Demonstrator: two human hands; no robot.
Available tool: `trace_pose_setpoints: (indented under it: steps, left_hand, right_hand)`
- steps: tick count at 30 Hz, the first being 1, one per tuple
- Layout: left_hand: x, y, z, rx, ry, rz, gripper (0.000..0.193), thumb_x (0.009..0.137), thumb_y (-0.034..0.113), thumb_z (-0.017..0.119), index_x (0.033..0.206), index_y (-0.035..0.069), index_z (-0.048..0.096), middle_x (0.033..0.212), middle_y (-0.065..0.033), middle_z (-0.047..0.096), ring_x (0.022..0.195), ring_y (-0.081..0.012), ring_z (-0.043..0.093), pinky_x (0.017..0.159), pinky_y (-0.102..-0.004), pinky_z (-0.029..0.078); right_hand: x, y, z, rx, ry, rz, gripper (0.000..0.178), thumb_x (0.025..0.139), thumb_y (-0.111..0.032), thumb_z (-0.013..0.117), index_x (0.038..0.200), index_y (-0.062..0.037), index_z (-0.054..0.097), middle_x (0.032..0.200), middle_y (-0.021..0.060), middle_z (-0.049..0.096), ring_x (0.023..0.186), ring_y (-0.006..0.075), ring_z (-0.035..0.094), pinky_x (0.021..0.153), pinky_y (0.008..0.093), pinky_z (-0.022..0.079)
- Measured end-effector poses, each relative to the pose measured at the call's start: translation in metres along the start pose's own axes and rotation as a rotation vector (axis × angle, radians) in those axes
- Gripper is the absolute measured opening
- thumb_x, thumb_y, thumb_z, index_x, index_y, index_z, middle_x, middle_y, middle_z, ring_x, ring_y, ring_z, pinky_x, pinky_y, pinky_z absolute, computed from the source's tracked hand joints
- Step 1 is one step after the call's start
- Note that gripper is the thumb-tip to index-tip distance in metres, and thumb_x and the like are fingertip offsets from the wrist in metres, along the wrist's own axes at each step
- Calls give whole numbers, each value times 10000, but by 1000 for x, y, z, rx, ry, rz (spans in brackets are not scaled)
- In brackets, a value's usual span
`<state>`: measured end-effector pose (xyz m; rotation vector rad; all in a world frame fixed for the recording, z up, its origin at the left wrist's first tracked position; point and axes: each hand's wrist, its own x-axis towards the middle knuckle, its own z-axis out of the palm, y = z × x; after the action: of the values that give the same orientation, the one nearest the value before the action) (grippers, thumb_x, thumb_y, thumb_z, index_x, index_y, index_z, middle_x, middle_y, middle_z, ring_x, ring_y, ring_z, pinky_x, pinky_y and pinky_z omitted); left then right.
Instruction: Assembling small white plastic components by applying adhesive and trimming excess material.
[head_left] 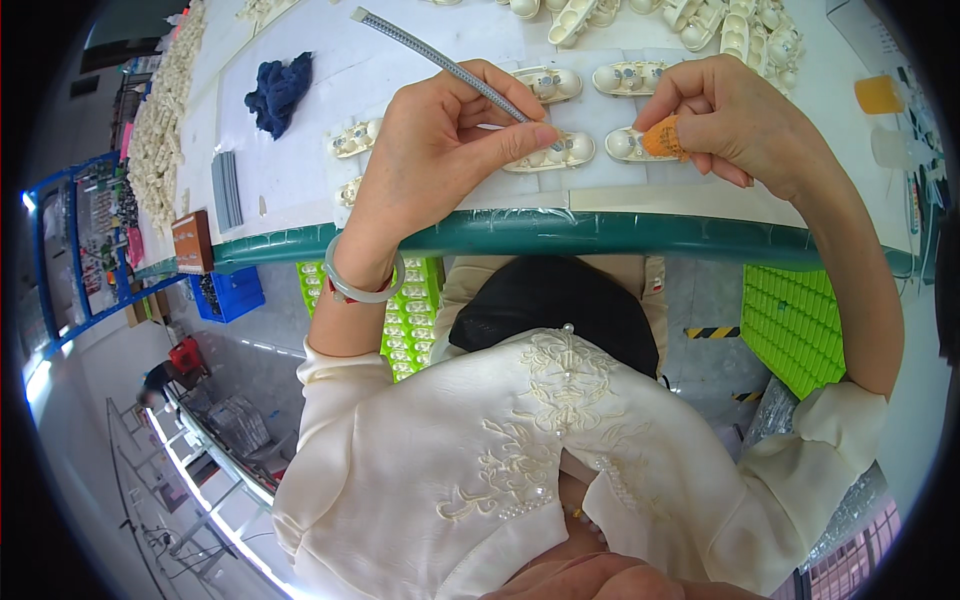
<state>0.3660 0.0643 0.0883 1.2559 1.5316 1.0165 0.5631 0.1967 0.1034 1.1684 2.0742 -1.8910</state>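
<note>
My left hand (430, 160) is closed round a long grey stick (430, 52) with a braided pattern. Its lower end points down at a cream oval plastic part (572, 152) with rounded white domes and a small metallic spot. Farther right, my right hand (745, 125) is closed at another cream oval part (624, 145), with an orange finger cover (663, 138) over one digit. That digit hides the right end of the part. Both parts lie on the white work surface, and two similar ones sit just behind them, a cream part (628, 78) among them.
Left of my hand are a dark blue cloth (278, 93), grey strips (227, 190) and a brown block (192, 242). Heaps of cream parts (165, 140) line the far left and back right. A green edge (600, 232) borders the table; green trays (795, 325) stand below.
</note>
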Motion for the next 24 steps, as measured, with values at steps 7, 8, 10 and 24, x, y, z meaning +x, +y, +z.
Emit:
trace_pose_setpoints:
  steps: [7, 8, 10, 24]
  left_hand:
    - [-1, 8, 10, 145, 62, 46, 124, 752, -35, 653, 848, -46, 576, 807, -68, 614, 758, -94, 601, 712, -203, 516]
    - [0, 10, 12, 246, 52, 71, 111, 743, -35, 649, 827, -39, 577, 796, -59, 611, 751, -90, 598, 717, -209, 519]
    - [1, 12, 13, 346, 35, 99, 99, 734, -36, 646, 806, -32, 578, 786, -49, 607, 744, -87, 595, 721, -215, 522]
    - [1, 10, 12, 400, 20, 163, 93, 705, -45, 629, 768, -15, 566, 721, -28, 592, 706, -75, 588, 699, -222, 520]
  right_hand:
    - [2, 2, 0, -6, 1, -13, 181, 730, -49, 569, 884, 32, 616, 550, 35, 495, 355, 36, 363, 307, 186, 252]
    - [1, 1, 0, -3, 2, -15, 183, 731, -46, 561, 886, 33, 616, 550, 36, 496, 354, 35, 363, 307, 186, 252]
    - [0, 2, 0, 2, 9, -16, 185, 733, -43, 553, 888, 34, 616, 550, 38, 497, 353, 34, 364, 306, 185, 252]
    - [10, -16, 34, -39, -94, -140, 258, 756, -84, 552, 947, 86, 586, 603, 89, 550, 413, 107, 511, 360, 243, 413]
